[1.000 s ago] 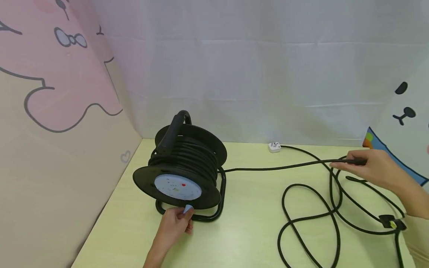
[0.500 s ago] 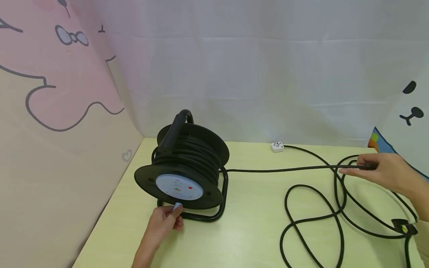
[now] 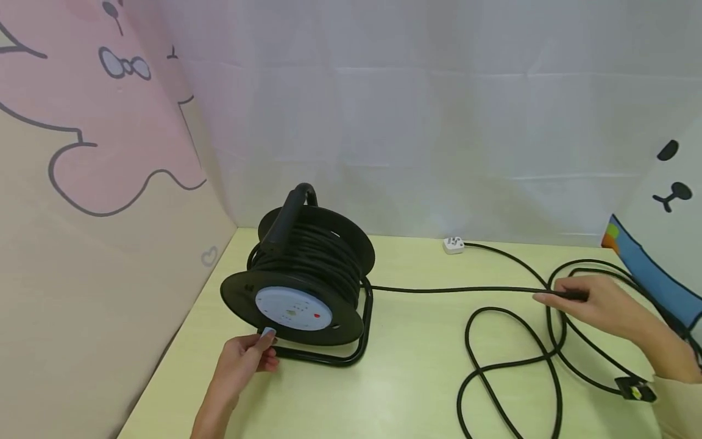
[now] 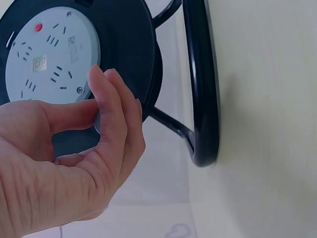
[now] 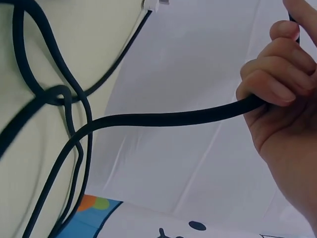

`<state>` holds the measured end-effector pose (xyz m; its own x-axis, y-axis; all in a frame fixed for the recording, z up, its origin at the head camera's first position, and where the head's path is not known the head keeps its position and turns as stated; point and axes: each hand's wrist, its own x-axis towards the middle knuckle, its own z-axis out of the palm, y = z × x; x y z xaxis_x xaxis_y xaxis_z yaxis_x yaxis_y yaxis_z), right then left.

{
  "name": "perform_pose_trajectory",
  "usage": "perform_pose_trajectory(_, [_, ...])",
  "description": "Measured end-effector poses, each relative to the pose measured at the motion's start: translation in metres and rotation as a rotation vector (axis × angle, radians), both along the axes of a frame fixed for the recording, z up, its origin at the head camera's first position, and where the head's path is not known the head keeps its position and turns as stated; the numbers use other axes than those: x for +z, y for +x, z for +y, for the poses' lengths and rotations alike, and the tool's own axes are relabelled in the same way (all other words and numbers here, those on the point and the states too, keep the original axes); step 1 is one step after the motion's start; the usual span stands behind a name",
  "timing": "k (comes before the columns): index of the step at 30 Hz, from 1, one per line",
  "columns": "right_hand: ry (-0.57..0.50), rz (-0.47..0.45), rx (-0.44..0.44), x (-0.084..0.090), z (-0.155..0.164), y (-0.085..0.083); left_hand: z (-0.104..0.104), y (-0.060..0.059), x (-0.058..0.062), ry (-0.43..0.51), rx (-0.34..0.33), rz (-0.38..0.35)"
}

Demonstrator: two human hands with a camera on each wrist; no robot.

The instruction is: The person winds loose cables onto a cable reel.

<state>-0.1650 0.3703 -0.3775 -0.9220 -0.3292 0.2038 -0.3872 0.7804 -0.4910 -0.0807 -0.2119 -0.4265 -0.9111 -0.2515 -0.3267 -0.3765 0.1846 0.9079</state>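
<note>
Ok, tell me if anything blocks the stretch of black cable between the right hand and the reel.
Nothing visible does. From the right hand the black rubber cable runs straight over bare yellow-green tabletop to the black plastic cable reel. The loose loops lie nearer the hand.

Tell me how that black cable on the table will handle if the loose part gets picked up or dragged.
The black cable is probably floppy: it lies in slack crossing loops on the table. It seems to tauten under pull, since the span from the reel to the right hand runs straight. Dragging may tangle it where loops overlap.
</note>
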Motion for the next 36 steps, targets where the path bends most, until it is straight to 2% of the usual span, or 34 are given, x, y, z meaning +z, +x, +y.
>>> perform_pose_trajectory(6, [-0.046,-0.044,0.080,-0.007,-0.019,0.004,-0.017,0.000,0.008,0.027,0.003,-0.013])
perform_pose_trajectory(17, [-0.112,-0.070,0.243,-0.022,-0.053,-0.001,-0.039,-0.002,0.035,0.033,0.050,0.018])
perform_pose_trajectory(21, [-0.136,-0.073,0.285,-0.027,-0.064,-0.004,-0.041,-0.002,0.049,0.045,0.067,0.061])
perform_pose_trajectory(28, [-0.111,-0.074,0.357,-0.027,-0.082,-0.009,-0.040,0.000,0.074,0.112,0.073,0.180])
perform_pose_trajectory(36, [-0.114,-0.094,0.425,-0.029,-0.099,-0.014,-0.025,0.002,0.097,0.145,0.080,0.274])
